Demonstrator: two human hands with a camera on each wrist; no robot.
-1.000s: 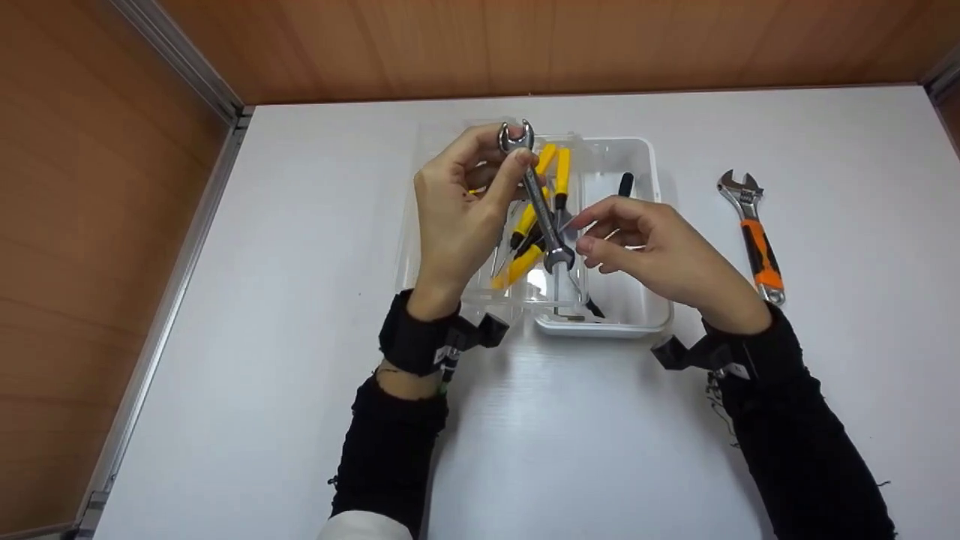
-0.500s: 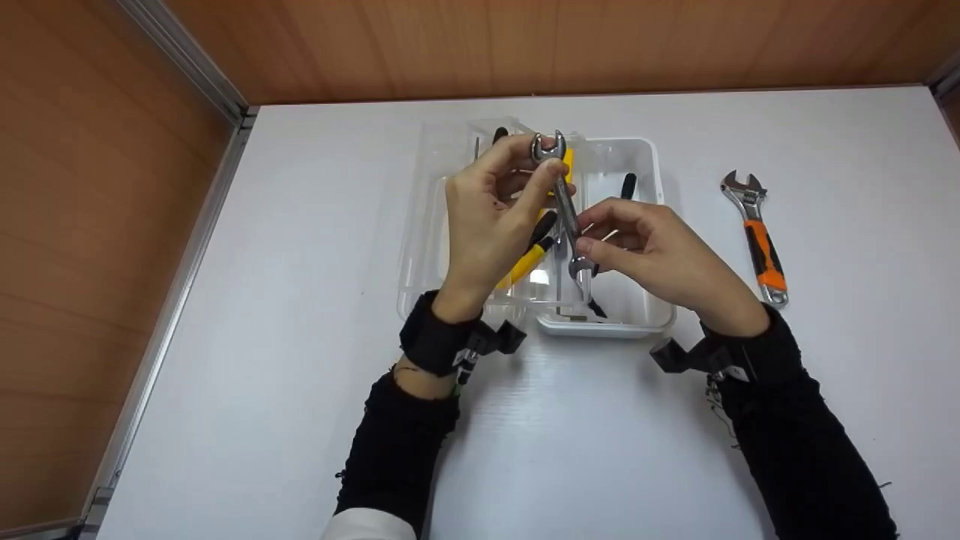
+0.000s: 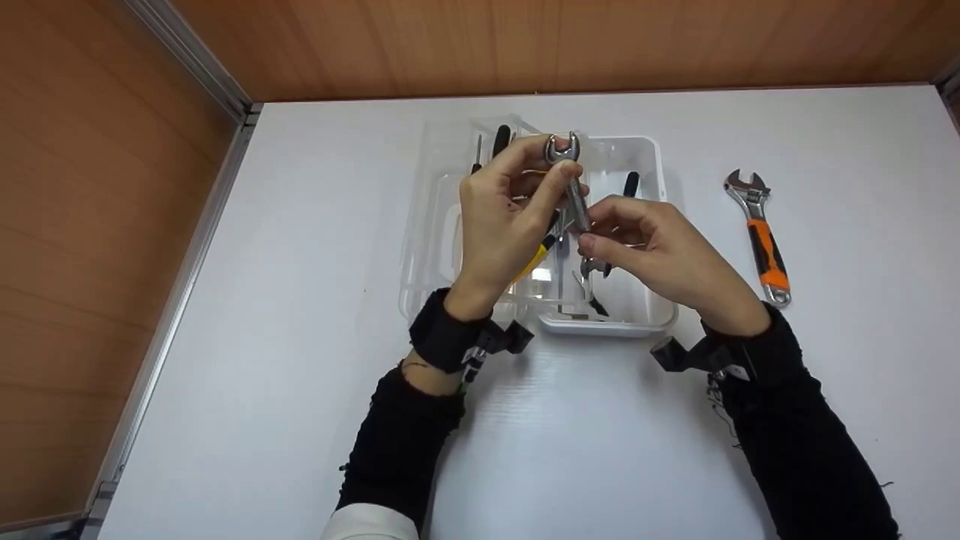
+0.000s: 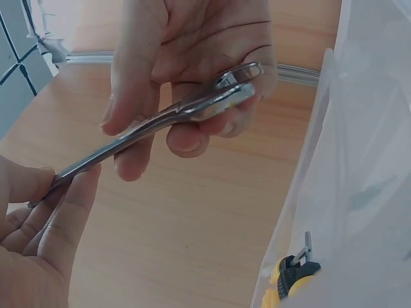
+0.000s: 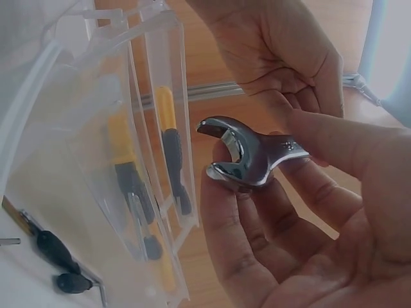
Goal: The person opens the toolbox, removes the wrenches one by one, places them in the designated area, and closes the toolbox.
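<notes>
A silver double open-end wrench point(image 3: 576, 202) is held up over a clear plastic tray point(image 3: 427, 225). My left hand point(image 3: 551, 169) pinches the wrench near its upper open end. My right hand point(image 3: 586, 234) pinches the shaft lower down, and the lower open end point(image 3: 592, 266) sticks out below its fingers. In the left wrist view the wrench point(image 4: 192, 109) runs from the left hand's fingers point(image 4: 186, 138) down to the right hand point(image 4: 45, 218). The right wrist view shows one open end point(image 5: 241, 160) resting on the right hand's fingers point(image 5: 231, 256).
A white tray point(image 3: 661, 225) adjoins the clear one. Together they hold yellow-handled screwdrivers point(image 5: 168, 144), black-handled tools point(image 3: 628, 184) and a hex key. An adjustable wrench with an orange grip point(image 3: 761, 244) lies on the white table to the right. Wooden walls close the back and left.
Both hands and the wrench have shifted to the right over the trays. My right hand, apart from the wrench a second ago, now pinches its shaft.
</notes>
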